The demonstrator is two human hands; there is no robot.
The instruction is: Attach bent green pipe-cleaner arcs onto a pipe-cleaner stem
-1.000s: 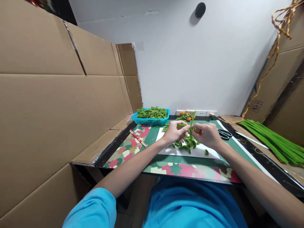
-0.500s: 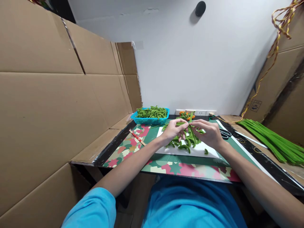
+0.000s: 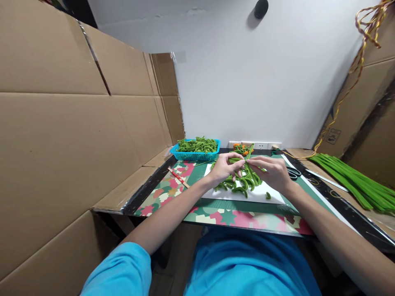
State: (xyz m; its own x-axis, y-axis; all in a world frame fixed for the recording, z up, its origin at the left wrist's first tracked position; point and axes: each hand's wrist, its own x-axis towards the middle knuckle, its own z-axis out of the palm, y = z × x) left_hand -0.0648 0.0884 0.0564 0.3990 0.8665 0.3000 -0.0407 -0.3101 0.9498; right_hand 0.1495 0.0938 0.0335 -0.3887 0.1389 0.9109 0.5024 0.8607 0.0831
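Note:
My left hand (image 3: 227,166) and my right hand (image 3: 270,170) meet fingertip to fingertip above the white paper. Both pinch a green pipe cleaner (image 3: 250,151), whose upper end sticks up past the fingers and leans slightly right. The exact spot where they grip it is partly covered by the fingers. Below the hands, many short curved pipe cleaner pieces (image 3: 240,190) lie scattered over the white paper (image 3: 222,197). One short piece (image 3: 268,195) lies apart at the right.
Behind stands a blue basket (image 3: 195,156) heaped with green pieces, with orange and green bits (image 3: 242,149) beside it. Black-handled scissors (image 3: 293,173) and a bundle of long green pipe cleaners (image 3: 348,181) lie right. A red-and-wood stick (image 3: 178,178) lies left. Cardboard walls (image 3: 129,131) flank the table.
The upper end of the held pipe cleaner has tipped a little to the right. Both hands stay almost in place, with small finger shifts.

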